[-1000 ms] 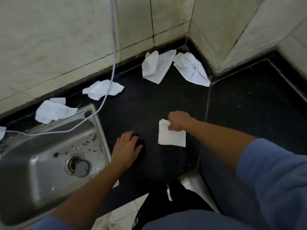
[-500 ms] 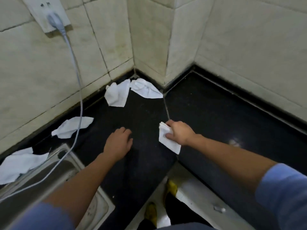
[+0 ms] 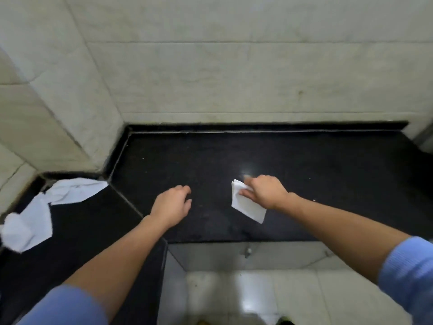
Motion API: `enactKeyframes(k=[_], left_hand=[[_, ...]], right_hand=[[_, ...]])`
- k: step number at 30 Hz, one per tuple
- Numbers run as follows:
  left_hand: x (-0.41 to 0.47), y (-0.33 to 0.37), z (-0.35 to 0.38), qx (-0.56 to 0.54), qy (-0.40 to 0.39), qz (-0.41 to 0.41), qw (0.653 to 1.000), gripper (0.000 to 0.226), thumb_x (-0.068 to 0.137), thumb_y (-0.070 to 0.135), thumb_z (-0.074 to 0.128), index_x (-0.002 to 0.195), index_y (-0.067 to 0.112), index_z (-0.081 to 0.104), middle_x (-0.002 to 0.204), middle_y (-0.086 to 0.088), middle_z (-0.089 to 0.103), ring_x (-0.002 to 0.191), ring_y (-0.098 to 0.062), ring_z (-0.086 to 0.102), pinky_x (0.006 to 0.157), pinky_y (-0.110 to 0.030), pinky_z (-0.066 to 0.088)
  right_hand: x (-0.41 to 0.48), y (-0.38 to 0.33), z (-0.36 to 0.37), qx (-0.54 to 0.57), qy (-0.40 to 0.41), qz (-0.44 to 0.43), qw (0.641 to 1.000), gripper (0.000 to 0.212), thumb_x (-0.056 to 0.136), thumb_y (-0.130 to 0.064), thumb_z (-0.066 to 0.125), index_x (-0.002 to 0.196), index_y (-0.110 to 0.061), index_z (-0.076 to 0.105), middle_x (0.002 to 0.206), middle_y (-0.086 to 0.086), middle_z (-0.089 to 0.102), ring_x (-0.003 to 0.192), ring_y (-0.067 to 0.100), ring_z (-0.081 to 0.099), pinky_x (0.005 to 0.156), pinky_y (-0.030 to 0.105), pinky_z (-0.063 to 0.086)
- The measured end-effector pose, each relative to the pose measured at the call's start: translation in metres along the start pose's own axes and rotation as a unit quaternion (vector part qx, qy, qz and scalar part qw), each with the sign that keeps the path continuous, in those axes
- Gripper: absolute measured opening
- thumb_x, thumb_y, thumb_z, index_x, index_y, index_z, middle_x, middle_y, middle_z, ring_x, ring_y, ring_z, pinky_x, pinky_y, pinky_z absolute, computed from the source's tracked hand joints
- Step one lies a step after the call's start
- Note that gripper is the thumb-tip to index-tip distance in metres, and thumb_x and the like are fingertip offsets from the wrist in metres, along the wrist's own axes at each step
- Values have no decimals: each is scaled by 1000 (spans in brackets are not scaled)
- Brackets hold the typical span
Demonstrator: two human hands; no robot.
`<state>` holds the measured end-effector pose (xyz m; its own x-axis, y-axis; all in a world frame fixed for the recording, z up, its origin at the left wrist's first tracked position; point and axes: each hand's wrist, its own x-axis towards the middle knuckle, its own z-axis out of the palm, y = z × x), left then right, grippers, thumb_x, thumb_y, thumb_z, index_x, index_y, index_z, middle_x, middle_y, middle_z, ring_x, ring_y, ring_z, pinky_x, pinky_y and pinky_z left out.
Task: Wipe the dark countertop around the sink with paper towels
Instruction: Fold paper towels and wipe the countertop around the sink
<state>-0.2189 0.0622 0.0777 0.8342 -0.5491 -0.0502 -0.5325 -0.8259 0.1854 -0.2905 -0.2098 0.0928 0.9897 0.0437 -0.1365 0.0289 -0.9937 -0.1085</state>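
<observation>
The countertop (image 3: 304,160) is a dark, near-black polished stone with fine pale specks and one small bright glare spot; it runs in an L, with a visible joint line at the corner. A raised dark lip edges it against the wall tiles (image 3: 234,78), which are large, pale, faintly veined rectangles with thin grout lines and some dull staining. Pale glossy floor tiles (image 3: 293,296) show below the counter's front edge.

The right hand (image 3: 266,192) is closed around a folded paper towel (image 3: 248,207), white, flat, roughly rectangular, several layers visible at its upper edge. Thumb and fingers pinch the upper part; the lower corner hangs free over or on the stone, and contact cannot be determined. The towel lies on the right-hand counter section, near its front edge.

The left hand (image 3: 172,205) holds nothing; its fingers are loosely curled, palm down, low over the counter.

Two crumpled white paper towels (image 3: 30,224) lie on the left counter section, near the wall corner.

Both forearms are bare, with light blue ribbed sleeves (image 3: 407,270) pushed up.

No writing or brand marks are legible.
</observation>
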Motion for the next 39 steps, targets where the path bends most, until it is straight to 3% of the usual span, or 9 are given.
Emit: enactKeyframes(k=[7, 11, 16, 25, 30, 35, 39], left_hand=[[94, 199, 19, 7, -5, 161, 987, 30, 93, 32, 50, 119, 18, 55, 113, -3, 61, 100, -26, 60, 78, -38, 50], [125, 332, 47, -5, -14, 222, 975, 25, 92, 32, 50, 112, 17, 54, 109, -3, 61, 97, -28, 60, 75, -36, 46], [150, 465, 73, -19, -40, 289, 956, 31, 93, 34, 49, 121, 20, 54, 115, -1, 60, 102, -26, 60, 80, -37, 48], [262, 613, 97, 14, -65, 364, 929, 34, 95, 34, 48, 125, 20, 51, 120, -2, 58, 104, -24, 59, 82, -38, 49], [332, 707, 92, 0, -54, 393, 918, 35, 94, 34, 48, 125, 19, 51, 119, -3, 58, 104, -25, 59, 82, -38, 49], [374, 791, 81, -9, -46, 439, 897, 28, 93, 33, 48, 117, 19, 54, 111, -3, 59, 100, -27, 59, 75, -37, 46], [401, 845, 79, -26, -41, 444, 895, 26, 93, 32, 49, 113, 17, 55, 108, -4, 61, 97, -27, 59, 75, -39, 49]], right_hand=[[-121, 183, -19, -8, 24, 156, 987, 37, 96, -51, 42, 99, -16, 53, 97, 8, 66, 88, 31, 61, 64, 35, 39], [-193, 285, -27, -20, 35, 207, 977, 36, 96, -50, 43, 101, -16, 55, 98, 9, 66, 92, 32, 61, 65, 34, 37], [-260, 388, -34, -17, 31, 264, 964, 35, 96, -48, 44, 104, -16, 55, 100, 8, 65, 93, 31, 60, 64, 33, 34], [-291, 542, -47, 9, 51, 323, 945, 31, 95, -48, 45, 96, -18, 52, 89, 6, 63, 87, 30, 59, 62, 35, 37], [-306, 631, -98, 19, 78, 345, 935, 31, 96, -47, 47, 81, -21, 43, 68, -6, 42, 73, 24, 48, 60, 34, 34], [-321, 712, -152, -9, 136, 371, 919, 27, 95, -42, 51, 81, -19, 44, 81, 3, 54, 82, 27, 54, 61, 33, 31], [-324, 779, -179, -24, 133, 380, 915, 23, 94, -37, 53, 90, -14, 55, 97, 7, 64, 92, 29, 58, 65, 33, 37]])
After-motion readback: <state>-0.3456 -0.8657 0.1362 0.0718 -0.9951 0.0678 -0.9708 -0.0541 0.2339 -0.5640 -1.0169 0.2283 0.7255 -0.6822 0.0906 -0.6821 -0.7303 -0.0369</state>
